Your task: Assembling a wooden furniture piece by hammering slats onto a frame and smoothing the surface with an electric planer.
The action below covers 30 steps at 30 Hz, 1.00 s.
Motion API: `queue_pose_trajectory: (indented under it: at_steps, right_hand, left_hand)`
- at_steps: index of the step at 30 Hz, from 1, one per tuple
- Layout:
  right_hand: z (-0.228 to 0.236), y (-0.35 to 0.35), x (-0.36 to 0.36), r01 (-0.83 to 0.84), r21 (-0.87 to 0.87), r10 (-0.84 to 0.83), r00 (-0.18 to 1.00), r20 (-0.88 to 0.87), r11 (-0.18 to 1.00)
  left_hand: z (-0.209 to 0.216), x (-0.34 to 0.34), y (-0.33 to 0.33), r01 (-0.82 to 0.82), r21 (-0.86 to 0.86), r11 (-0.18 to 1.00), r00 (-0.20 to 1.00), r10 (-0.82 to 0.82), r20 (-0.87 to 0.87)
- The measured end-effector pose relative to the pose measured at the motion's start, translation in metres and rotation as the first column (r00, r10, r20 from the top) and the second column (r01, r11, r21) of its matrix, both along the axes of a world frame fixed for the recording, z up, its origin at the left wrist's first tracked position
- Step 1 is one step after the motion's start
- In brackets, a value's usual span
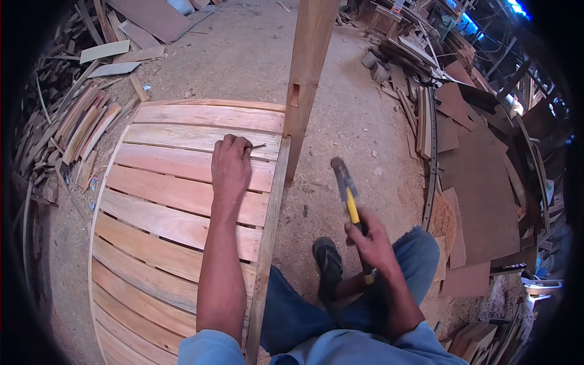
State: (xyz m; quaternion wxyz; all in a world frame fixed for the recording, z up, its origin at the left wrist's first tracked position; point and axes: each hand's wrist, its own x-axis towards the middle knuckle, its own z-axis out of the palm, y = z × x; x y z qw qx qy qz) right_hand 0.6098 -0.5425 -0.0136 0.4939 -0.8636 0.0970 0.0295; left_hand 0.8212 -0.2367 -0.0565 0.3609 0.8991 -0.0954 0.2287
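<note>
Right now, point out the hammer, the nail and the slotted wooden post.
Hammer (pixel 353 210): head view, on its handle's yellow part.
Nail (pixel 259 146): head view, on its shank.
Slotted wooden post (pixel 307 72): head view, on its face above the slot.

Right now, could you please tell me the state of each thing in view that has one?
Left hand: closed, fingertips pinching a nail.
Nail: held over the slats, tilted, not upright.
Right hand: closed around a hammer.
Hammer: off the slats, apart from the nail.
Slats: side by side, narrow gaps between.
Post: slotted, at the slats' far right corner.
Sandal: worn on a foot.
Sawdust: heaped.
</note>
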Motion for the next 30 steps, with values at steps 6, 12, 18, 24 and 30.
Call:
queue_pose_trajectory:
  at_steps: [6,12,18,24,30]
  right_hand:
    - [0.124,0.090,0.068,-0.039,0.040,0.011,0.849,0.529,0.998]
    - [0.055,0.090,0.120,0.133,-0.389,0.203,0.676,0.708,0.912]
    - [0.060,0.105,0.111,-0.072,-0.390,0.257,0.857,0.447,0.918]
    - [0.031,0.094,0.101,0.029,-0.403,0.239,0.765,0.598,0.915]
    - [0.042,0.085,0.096,-0.008,-0.388,0.191,0.880,0.435,0.921]
  left_hand:
    - [-0.002,-0.002,0.007,-0.003,-0.070,0.998,0.999,0.000,-0.048]
    - [-0.005,0.000,0.006,0.009,-0.088,0.996,1.000,-0.011,-0.021]
    - [-0.007,0.004,0.007,0.002,-0.063,0.998,1.000,-0.004,-0.029]
    - [-0.006,0.003,0.008,0.006,-0.067,0.998,1.000,-0.007,-0.007]
    - [0.003,-0.004,0.004,0.130,-0.030,0.991,0.991,-0.129,0.027]
